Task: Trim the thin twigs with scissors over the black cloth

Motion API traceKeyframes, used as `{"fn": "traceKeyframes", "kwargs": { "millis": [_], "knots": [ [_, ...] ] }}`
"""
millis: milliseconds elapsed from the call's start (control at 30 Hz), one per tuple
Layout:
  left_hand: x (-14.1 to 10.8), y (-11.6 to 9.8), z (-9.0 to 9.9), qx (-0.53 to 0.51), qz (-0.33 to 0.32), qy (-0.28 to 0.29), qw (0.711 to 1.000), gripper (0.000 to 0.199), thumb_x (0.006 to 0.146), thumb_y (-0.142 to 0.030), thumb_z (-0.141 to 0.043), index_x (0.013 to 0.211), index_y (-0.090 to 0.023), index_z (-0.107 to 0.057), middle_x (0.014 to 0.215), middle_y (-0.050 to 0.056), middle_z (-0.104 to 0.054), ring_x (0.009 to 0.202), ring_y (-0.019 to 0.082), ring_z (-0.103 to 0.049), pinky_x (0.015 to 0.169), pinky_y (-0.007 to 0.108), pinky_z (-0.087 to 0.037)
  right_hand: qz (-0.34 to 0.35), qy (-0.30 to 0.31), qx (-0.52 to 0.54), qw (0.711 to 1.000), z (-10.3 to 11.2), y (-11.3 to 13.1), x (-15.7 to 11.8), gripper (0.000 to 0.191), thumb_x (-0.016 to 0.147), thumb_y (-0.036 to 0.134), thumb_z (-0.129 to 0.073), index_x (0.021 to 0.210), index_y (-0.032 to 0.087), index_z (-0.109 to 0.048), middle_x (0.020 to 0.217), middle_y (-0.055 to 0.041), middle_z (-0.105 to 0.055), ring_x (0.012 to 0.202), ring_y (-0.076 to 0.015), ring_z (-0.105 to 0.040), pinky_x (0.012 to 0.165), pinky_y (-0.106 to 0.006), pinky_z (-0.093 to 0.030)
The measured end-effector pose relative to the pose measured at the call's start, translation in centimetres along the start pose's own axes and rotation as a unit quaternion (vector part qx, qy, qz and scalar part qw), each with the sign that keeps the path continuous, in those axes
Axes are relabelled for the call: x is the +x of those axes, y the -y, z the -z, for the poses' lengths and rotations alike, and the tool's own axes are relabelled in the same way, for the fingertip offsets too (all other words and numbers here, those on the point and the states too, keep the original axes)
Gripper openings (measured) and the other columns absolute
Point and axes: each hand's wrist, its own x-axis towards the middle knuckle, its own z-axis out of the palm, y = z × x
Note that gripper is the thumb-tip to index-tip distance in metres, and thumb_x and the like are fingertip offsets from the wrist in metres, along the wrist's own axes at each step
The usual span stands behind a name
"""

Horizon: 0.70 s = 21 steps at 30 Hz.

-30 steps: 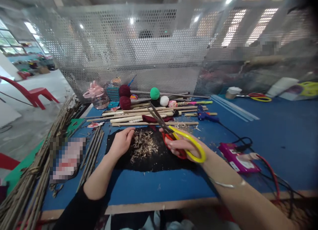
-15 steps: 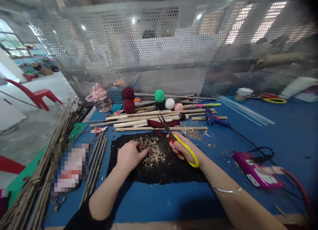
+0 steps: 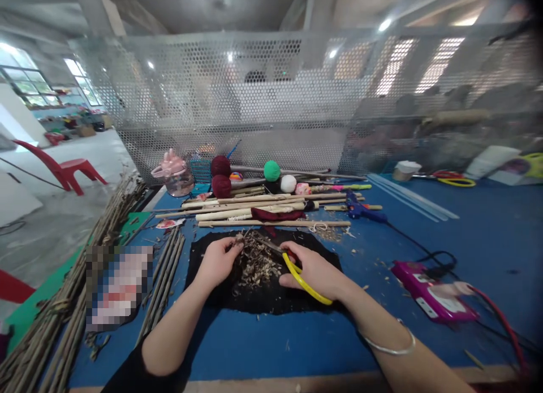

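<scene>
We have our left hand [image 3: 218, 262] at the left side of a heap of dry curly shavings [image 3: 258, 268]. The thumb and fingers are pinched close together, and they seem to have a little clump [image 3: 240, 240] of the curls at their tips. The heap sits near the middle of a black cloth [image 3: 275, 303], which lies flat on the blue table [image 3: 237, 348].

Our right hand [image 3: 313, 268] is curled round the scissors [image 3: 300, 280], by their red and yellow handles. The blades point left, over the heap and toward our pinched fingers. We can't tell how far apart the blades are, as they are thin and hard to see among the curls.

It looks to us like we are snipping the clump. To do it well, we should pinch a small bit firmly, with the ends poking out past our fingertips. We should tuck our fingers back, because the sharp tips are very near them. Small, slow snips would be best. We should work low over the heap, so the bits drop onto the cloth and don't fly off. We should also take care not to nip the cloth under the curls.
</scene>
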Motion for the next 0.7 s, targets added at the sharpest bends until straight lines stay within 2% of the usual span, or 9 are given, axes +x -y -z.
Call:
{"fn": "traceKeyframes", "kwargs": {
  "millis": [167,333,467,700],
  "knots": [
    [0.1,0.5,0.3,-0.02,0.027,-0.009,0.999,0.035,0.075,-0.045,-0.048,0.076,-0.013,-0.062,0.064,0.001,-0.059,0.059,0.014,-0.051,0.057,0.024,-0.037,-0.014,-0.033,-0.003,0.999,0.0,-0.2,0.1,0.056,0.064,0.053,-0.063,0.109,0.022,-0.05,0.081,-0.0006,-0.056,0.068,-0.0139,-0.05,0.061,-0.024,-0.039],
    [-0.5,-0.6,0.2,-0.131,0.08,0.069,0.986,0.035,0.07,-0.049,-0.054,0.074,-0.015,-0.055,0.049,-0.006,-0.042,0.043,0.007,-0.037,0.043,0.02,-0.027,0.002,-0.053,-0.023,0.998,-0.6,0.0,0.2,0.056,0.065,0.055,-0.061,0.109,0.022,-0.052,0.076,-0.0001,-0.057,0.066,-0.0144,-0.05,0.059,-0.024,-0.037],
    [-0.6,-1.0,-0.4,-0.207,0.087,0.107,0.969,0.041,0.065,-0.05,-0.06,0.084,-0.014,-0.054,0.053,-0.005,-0.045,0.044,0.007,-0.041,0.039,0.018,-0.027,0.008,-0.077,-0.03,0.997,-1.3,0.3,0.6,0.058,0.065,0.057,-0.06,0.109,0.02,-0.055,0.074,-0.0015,-0.058,0.064,-0.0152,-0.05,0.058,-0.025,-0.038],
    [-0.6,-0.8,-0.6,-0.186,0.074,0.104,0.974,0.041,0.068,-0.049,-0.057,0.087,-0.012,-0.056,0.051,-0.005,-0.045,0.042,0.006,-0.04,0.038,0.017,-0.028,0.017,-0.081,0.005,0.997,-1.7,0.1,1.0,0.057,0.065,0.051,-0.063,0.111,0.018,-0.059,0.085,-0.0059,-0.066,0.072,-0.0182,-0.058,0.066,-0.026,-0.043]
  ]
}}
